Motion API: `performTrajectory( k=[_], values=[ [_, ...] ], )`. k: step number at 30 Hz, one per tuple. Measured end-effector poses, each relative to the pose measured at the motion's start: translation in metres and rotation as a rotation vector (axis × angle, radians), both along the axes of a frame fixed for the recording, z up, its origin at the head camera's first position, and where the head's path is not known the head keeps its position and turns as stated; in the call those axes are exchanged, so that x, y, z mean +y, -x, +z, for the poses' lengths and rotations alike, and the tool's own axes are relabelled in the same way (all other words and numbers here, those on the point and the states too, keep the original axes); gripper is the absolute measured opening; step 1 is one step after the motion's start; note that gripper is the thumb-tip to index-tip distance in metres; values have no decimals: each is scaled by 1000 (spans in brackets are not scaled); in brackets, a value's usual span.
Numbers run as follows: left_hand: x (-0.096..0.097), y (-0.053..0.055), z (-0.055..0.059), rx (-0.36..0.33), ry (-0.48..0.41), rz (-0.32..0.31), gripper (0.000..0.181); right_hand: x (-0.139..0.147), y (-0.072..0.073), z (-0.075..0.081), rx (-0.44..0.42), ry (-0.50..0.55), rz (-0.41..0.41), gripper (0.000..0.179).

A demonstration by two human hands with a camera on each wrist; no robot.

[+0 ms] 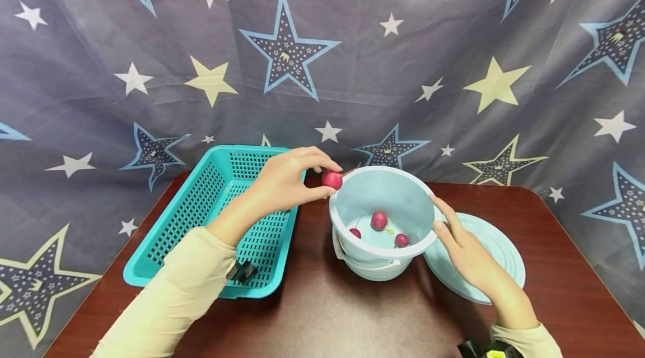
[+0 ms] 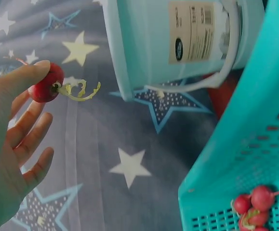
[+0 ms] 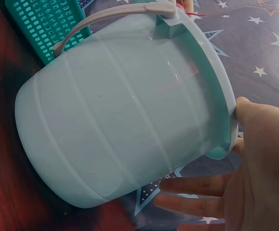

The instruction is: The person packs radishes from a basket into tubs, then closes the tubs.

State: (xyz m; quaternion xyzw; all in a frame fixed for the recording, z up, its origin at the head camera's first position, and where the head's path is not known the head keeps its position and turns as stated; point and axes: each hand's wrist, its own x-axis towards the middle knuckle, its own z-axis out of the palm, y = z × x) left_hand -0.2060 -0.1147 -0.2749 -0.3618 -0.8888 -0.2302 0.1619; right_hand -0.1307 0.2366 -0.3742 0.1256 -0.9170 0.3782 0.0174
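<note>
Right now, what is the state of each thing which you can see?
Light-blue bucket, uncovered, three radishes visible inside
Bucket handle, lowered
Bucket lid, off, lying on the table
Turquoise basket, uncovered, more radishes inside
Left fingers, pinching one radish
Right fingers, touching the bucket's rim

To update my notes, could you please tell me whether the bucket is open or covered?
It is open: three radishes show inside the bucket, and a round lid lies beside it on the table.
</note>
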Motion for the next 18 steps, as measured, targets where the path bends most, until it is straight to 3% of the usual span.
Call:
performTrajectory(
  k=[9,18],
  values=[
    [22,0,-8,-33,119,-99,29,0,0,-1,2,2,0,54],
    [29,2,-17,-76,203,-119,29,0,0,0,2,2,1,54]
  ],
)
